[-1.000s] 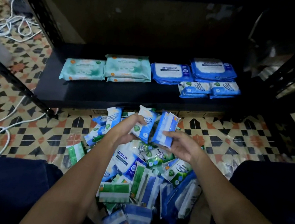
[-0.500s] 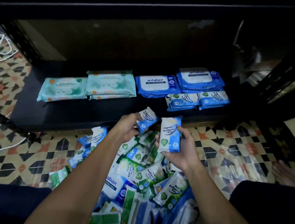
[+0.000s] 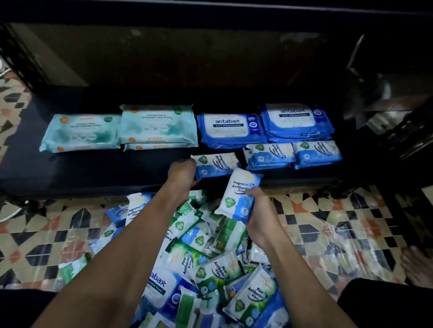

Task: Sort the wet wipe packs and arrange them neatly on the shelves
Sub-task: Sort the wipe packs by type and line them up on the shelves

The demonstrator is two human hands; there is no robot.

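Blue pack (image 3: 216,165) pinched in left hand (image 3: 181,177), long axis left-right, at shelf (image 3: 72,173) near edge; right hand (image 3: 257,212) clasps second pack (image 3: 238,196), upright, nearer.

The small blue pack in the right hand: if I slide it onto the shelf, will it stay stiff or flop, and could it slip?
The small blue pack looks like a soft film pouch, so it probably bends a little. Its glossy wrap may slide easily on the dark shelf. The right hand holds it by its lower end alone, suggesting it is light; being flat, it should not roll.
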